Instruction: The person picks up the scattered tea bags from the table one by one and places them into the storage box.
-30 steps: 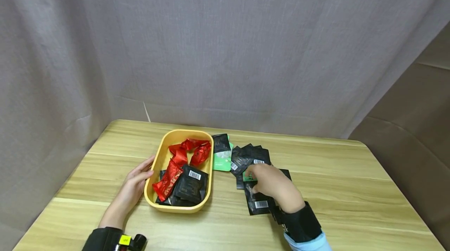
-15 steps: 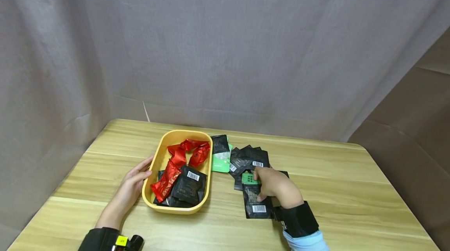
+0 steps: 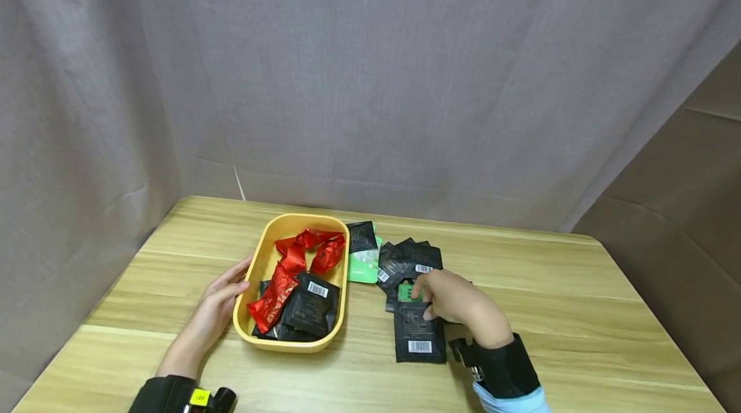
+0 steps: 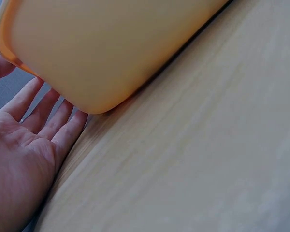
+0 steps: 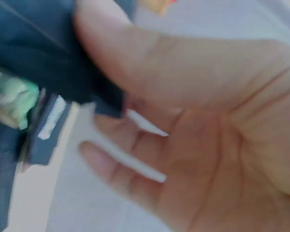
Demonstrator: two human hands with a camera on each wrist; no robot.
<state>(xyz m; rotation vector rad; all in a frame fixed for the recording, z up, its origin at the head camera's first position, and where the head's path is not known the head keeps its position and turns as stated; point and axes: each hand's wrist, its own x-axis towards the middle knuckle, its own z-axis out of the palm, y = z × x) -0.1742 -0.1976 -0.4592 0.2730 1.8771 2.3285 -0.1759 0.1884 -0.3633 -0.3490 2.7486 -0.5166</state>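
Observation:
My left hand [image 3: 213, 309] rests its fingers against the left wall of a yellow plastic box [image 3: 237, 323]; the left wrist view shows these fingers nearly straight on the outer wall [image 4: 101, 58], with the thumb up near the rim. With thumb and fingers, my right hand [image 3: 457, 300] pinches the upper right edge of a flat black packet [image 3: 418, 329] bearing a green patch and a white barcode. Up close in the right wrist view, the thumb lies over the dark packet [image 5: 34, 43], while the lower fingers stay extended.
Red foil-wrapped packets [image 3: 280, 294] and black packets [image 3: 312, 303] lie in the box. To its right are a green packet [image 3: 363, 268] under a small black one [image 3: 362, 237], then an overlapping pile of black packets [image 3: 412, 255]. A grey curtain [image 3: 370, 91] hangs behind the wooden table [image 3: 579, 310].
My right hand has taken hold of the black packet, which has swung straighter and moved slightly left and towards me. The left hand stays at the box.

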